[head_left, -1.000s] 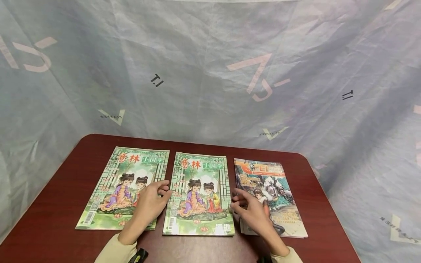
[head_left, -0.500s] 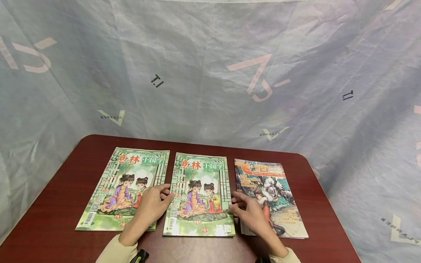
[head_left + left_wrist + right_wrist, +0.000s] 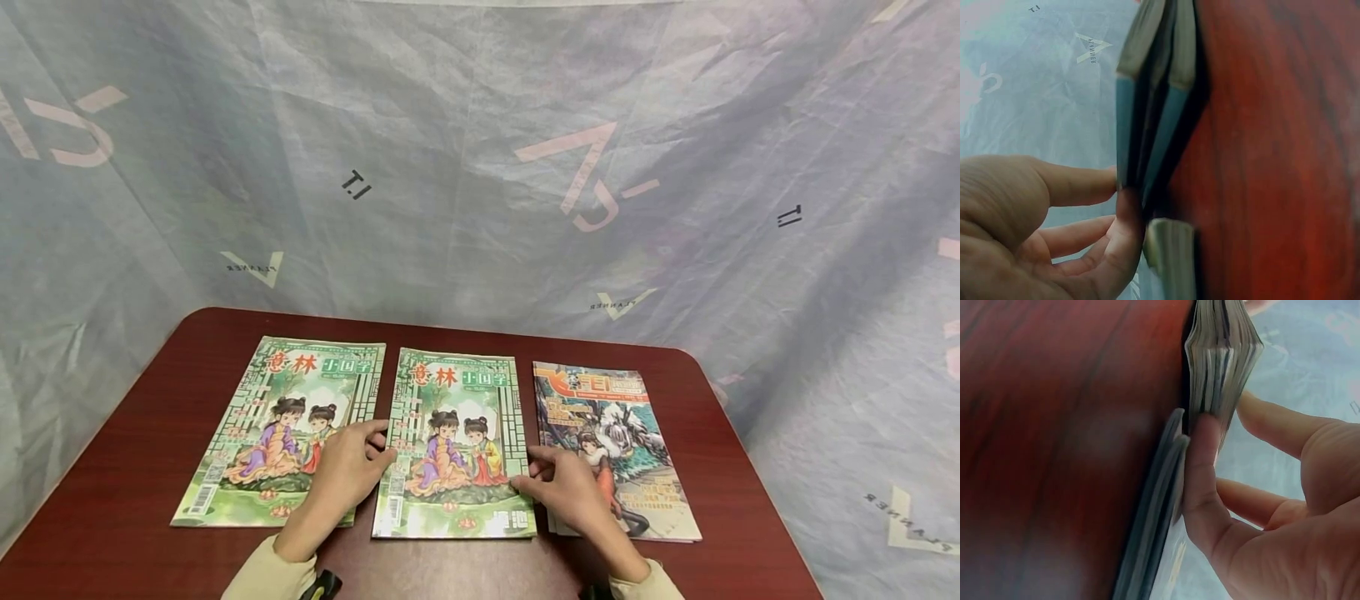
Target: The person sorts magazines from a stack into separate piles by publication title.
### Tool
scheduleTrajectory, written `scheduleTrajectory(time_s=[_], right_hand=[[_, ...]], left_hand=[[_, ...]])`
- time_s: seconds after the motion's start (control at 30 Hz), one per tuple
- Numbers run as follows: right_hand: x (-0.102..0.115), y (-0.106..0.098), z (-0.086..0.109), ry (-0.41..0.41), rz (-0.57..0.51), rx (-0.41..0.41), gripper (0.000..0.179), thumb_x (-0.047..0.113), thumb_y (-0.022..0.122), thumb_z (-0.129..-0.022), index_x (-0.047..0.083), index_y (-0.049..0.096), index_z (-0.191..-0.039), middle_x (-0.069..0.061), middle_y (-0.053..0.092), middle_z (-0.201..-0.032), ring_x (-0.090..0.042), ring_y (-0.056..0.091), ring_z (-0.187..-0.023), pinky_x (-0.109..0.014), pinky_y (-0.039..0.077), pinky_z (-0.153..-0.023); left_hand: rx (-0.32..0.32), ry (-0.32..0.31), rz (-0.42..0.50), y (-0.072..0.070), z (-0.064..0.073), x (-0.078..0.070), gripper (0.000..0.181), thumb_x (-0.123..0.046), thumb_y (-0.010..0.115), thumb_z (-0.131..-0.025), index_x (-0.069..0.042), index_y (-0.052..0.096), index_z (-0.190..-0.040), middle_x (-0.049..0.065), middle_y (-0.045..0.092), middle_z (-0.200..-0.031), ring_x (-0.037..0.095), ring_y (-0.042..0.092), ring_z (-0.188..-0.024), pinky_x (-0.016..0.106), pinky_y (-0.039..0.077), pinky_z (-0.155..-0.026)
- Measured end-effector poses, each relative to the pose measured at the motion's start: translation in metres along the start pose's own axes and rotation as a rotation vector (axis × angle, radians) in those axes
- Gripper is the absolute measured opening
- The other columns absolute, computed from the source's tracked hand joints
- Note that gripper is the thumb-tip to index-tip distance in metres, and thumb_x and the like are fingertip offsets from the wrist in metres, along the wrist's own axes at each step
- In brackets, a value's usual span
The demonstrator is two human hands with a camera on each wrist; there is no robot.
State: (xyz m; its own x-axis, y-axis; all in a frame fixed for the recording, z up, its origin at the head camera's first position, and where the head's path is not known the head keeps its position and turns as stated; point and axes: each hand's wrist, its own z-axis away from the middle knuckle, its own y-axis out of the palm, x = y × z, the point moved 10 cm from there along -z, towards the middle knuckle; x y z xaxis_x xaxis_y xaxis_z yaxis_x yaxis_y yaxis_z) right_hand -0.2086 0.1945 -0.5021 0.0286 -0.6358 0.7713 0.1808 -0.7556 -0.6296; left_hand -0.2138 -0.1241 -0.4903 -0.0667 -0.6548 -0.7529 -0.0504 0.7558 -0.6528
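Three piles of magazines lie in a row on the table. My left hand [image 3: 345, 467] reaches over the left green magazine [image 3: 232, 479] and holds the left edge of the middle green-covered magazines [image 3: 461, 433]. In the left wrist view, thumb and forefinger meet the teal spines [image 3: 1125, 125] of this small stack. On the opposite side, my right hand [image 3: 573, 492] grips the right edge, its thumb just over the cover. The right wrist view shows its forefinger against the fanned page edges [image 3: 1213, 369]. That hand partly covers the right-hand magazines [image 3: 652, 487].
The dark red table [image 3: 112, 433] has rounded far corners. A grey printed cloth [image 3: 465, 167] hangs behind it and along both sides. Narrow gaps separate the magazine piles. Pale sleeves [image 3: 270, 575] and dark wrist straps show at the near edge.
My right hand has shifted slightly left and nearer to me, its thumb now over the middle cover's edge. My left thumb has come slightly over the left edge. The magazines have stayed in place.
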Motion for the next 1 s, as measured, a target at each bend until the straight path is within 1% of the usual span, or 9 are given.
scheduleTrajectory(time_s=[0.1, 0.23, 0.4, 0.57, 0.63, 0.73, 0.87, 0.93, 1.0], right_hand=[[0.002, 0.002, 0.000, -0.020, 0.034, 0.006, 0.068, 0.019, 0.096, -0.088, -0.012, 0.068, -0.142, 0.001, 0.070, -0.088, -0.011, 0.069, -0.077, -0.025, 0.059, -0.066], [0.003, 0.002, 0.000, -0.046, 0.043, 0.004, 0.070, 0.017, 0.097, -0.086, -0.011, 0.067, -0.142, 0.001, 0.068, -0.085, -0.011, 0.066, -0.074, -0.024, 0.057, -0.065], [0.004, 0.001, 0.001, -0.047, 0.026, 0.000, 0.071, 0.014, 0.097, -0.085, -0.011, 0.066, -0.143, 0.001, 0.068, -0.084, -0.013, 0.066, -0.073, -0.025, 0.057, -0.064], [0.006, -0.001, 0.001, -0.062, 0.014, -0.008, 0.069, 0.012, 0.097, -0.085, -0.012, 0.066, -0.143, 0.001, 0.069, -0.086, -0.012, 0.067, -0.073, -0.024, 0.059, -0.065], [0.007, -0.002, 0.002, -0.073, 0.015, -0.015, 0.069, 0.011, 0.096, -0.086, -0.013, 0.066, -0.143, 0.001, 0.070, -0.086, -0.011, 0.067, -0.072, -0.024, 0.058, -0.065], [0.007, -0.003, 0.003, -0.077, 0.016, -0.021, 0.068, 0.010, 0.096, -0.086, -0.013, 0.066, -0.143, 0.001, 0.070, -0.085, -0.010, 0.065, -0.070, -0.024, 0.058, -0.063], [0.002, -0.004, 0.004, -0.048, -0.009, -0.014, 0.069, 0.008, 0.094, -0.086, -0.014, 0.064, -0.144, -0.001, 0.070, -0.084, -0.011, 0.065, -0.069, -0.023, 0.056, -0.062], [0.001, -0.005, 0.004, -0.030, -0.024, -0.014, 0.068, 0.006, 0.094, -0.086, -0.015, 0.063, -0.143, -0.001, 0.070, -0.084, -0.012, 0.065, -0.070, -0.024, 0.057, -0.063], [0.000, -0.006, 0.005, -0.012, -0.027, -0.016, 0.067, 0.005, 0.093, -0.087, -0.014, 0.062, -0.143, -0.001, 0.069, -0.084, -0.011, 0.064, -0.071, -0.028, 0.059, -0.066]], left_hand=[[-0.001, -0.001, 0.000, 0.000, 0.002, -0.001, 0.042, -0.007, 0.086, -0.095, 0.007, 0.075, -0.133, 0.003, 0.075, -0.095, 0.011, 0.069, -0.078, 0.035, 0.058, -0.070], [0.001, -0.003, 0.011, 0.001, 0.003, -0.004, 0.043, -0.005, 0.086, -0.095, 0.008, 0.075, -0.134, 0.004, 0.074, -0.096, 0.012, 0.069, -0.079, 0.034, 0.057, -0.069], [0.008, -0.008, 0.016, 0.001, 0.005, -0.007, 0.045, -0.006, 0.085, -0.095, 0.010, 0.073, -0.135, 0.008, 0.073, -0.102, 0.014, 0.069, -0.081, 0.036, 0.058, -0.069], [0.016, -0.016, 0.032, 0.000, 0.005, -0.009, 0.046, -0.009, 0.086, -0.096, 0.008, 0.073, -0.137, 0.009, 0.073, -0.106, 0.017, 0.071, -0.084, 0.039, 0.059, -0.071], [0.024, -0.023, 0.053, 0.001, 0.005, -0.009, 0.046, -0.010, 0.085, -0.096, 0.007, 0.072, -0.137, 0.008, 0.073, -0.106, 0.016, 0.070, -0.085, 0.039, 0.058, -0.072], [0.060, -0.057, 0.122, 0.004, 0.006, -0.006, 0.049, -0.012, 0.084, -0.097, 0.006, 0.070, -0.141, 0.008, 0.074, -0.110, 0.015, 0.072, -0.088, 0.037, 0.058, -0.075], [0.106, -0.097, 0.217, 0.009, 0.007, -0.003, 0.054, -0.012, 0.082, -0.098, 0.004, 0.067, -0.146, 0.010, 0.078, -0.113, 0.020, 0.077, -0.093, 0.039, 0.062, -0.078], [0.113, -0.106, 0.233, 0.010, 0.007, -0.003, 0.055, -0.010, 0.083, -0.097, 0.003, 0.066, -0.148, 0.009, 0.079, -0.110, 0.022, 0.078, -0.093, 0.039, 0.063, -0.077], [0.116, -0.106, 0.228, 0.011, 0.007, -0.004, 0.055, -0.009, 0.084, -0.096, 0.003, 0.066, -0.147, 0.008, 0.079, -0.105, 0.021, 0.079, -0.090, 0.038, 0.063, -0.074]])
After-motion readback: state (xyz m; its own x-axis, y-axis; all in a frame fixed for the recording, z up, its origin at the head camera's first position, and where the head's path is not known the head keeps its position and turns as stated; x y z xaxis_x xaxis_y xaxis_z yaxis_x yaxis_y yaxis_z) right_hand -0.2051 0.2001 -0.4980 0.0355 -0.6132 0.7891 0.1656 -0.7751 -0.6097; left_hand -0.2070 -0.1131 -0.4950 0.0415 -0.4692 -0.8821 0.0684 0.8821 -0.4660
